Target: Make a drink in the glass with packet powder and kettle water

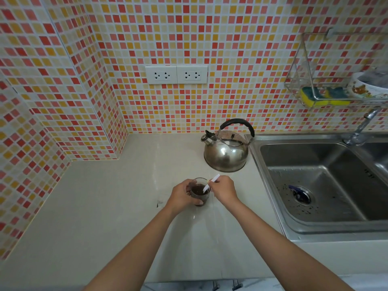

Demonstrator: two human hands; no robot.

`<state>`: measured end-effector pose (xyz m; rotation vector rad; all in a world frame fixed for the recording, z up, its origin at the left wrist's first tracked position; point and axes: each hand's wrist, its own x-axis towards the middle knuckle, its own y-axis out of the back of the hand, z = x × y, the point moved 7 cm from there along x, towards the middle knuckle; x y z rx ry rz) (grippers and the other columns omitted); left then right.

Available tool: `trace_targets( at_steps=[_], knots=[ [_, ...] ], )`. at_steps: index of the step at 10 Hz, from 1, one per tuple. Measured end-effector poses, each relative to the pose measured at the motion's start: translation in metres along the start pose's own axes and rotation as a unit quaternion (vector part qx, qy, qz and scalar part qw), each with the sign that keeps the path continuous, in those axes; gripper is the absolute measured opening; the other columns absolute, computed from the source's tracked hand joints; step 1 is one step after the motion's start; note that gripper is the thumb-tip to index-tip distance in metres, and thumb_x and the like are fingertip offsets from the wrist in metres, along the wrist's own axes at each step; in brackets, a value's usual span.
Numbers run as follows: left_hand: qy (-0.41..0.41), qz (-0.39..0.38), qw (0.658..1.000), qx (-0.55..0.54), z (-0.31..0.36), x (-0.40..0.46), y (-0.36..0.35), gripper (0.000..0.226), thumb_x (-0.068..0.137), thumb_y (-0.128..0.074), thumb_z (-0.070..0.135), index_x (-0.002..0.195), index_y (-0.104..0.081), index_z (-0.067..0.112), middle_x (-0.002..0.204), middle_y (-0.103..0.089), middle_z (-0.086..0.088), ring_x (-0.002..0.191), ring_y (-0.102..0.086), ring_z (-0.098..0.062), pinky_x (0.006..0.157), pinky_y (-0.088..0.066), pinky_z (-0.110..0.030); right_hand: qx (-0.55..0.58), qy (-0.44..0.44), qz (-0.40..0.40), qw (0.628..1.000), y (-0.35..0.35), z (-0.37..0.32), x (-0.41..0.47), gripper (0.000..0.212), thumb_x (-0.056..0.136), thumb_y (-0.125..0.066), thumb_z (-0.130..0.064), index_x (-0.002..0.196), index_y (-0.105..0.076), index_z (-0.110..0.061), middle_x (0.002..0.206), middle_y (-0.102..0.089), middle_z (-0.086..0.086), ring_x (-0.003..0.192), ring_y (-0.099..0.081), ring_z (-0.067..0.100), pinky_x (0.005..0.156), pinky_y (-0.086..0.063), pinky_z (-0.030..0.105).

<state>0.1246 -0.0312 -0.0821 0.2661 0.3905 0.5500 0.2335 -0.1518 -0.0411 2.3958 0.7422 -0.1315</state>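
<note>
Glass [199, 193] of dark drink upright on worktop [105, 206], left hand [182, 195] grip wrapped around its side, right hand [223, 189] grip pinching white packet [210, 183] dipped into glass, steel kettle [226, 150] standing behind, beside sink [315, 185].

No legible text anywhere — bowl [366, 86] with a bear picture only.
</note>
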Motion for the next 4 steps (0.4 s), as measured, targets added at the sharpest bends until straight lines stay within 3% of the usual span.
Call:
trace_targets(
  at_steps=[1, 2, 3, 4],
  knots=[
    [0.001, 0.001, 1.000, 0.002, 0.003, -0.002, 0.000, 0.080, 0.053, -0.088, 0.003, 0.126, -0.059, 0.012, 0.121, -0.066, -0.001, 0.111, -0.061, -0.021, 0.098, -0.051, -0.036, 0.002, 0.004, -0.004, 1.000, 0.000, 0.000, -0.001, 0.026, 0.086, -0.056, -0.014, 0.074, -0.071, 0.003, 0.085, -0.070, 0.026, 0.063, -0.056, 0.029, 0.060, -0.043, 0.033],
    [-0.012, -0.001, 1.000, -0.011, 0.003, -0.002, -0.001, 0.076, 0.053, -0.084, -0.006, 0.123, -0.060, 0.012, 0.115, -0.066, 0.000, 0.109, -0.062, -0.020, 0.092, -0.051, -0.027, 0.022, 0.019, -0.010, 1.000, 0.000, 0.002, -0.001, 0.024, 0.084, -0.062, -0.025, 0.082, -0.071, -0.002, 0.079, -0.070, 0.019, 0.075, -0.065, 0.033, 0.069, -0.053, 0.043],
    [-0.030, -0.011, 0.999, 0.026, 0.005, -0.010, 0.002, 0.070, 0.066, -0.066, -0.018, 0.127, -0.057, 0.014, 0.118, -0.063, 0.000, 0.114, -0.059, -0.019, 0.086, -0.046, -0.019, 0.037, 0.012, -0.013, 0.999, 0.005, 0.003, -0.011, 0.053, 0.073, -0.064, -0.063, 0.099, -0.066, -0.017, 0.085, -0.066, 0.001, 0.086, -0.064, 0.023, 0.078, -0.055, 0.043],
    [-0.034, -0.012, 0.997, 0.061, 0.001, -0.009, 0.016, 0.073, 0.071, -0.055, -0.020, 0.138, -0.048, 0.009, 0.134, -0.056, -0.008, 0.131, -0.050, -0.023, 0.094, -0.042, -0.021, 0.043, 0.030, 0.030, 0.998, 0.027, 0.005, -0.012, 0.071, 0.069, -0.047, -0.081, 0.115, -0.057, -0.027, 0.089, -0.065, -0.001, 0.088, -0.064, 0.021, 0.081, -0.056, 0.046]
  ],
)
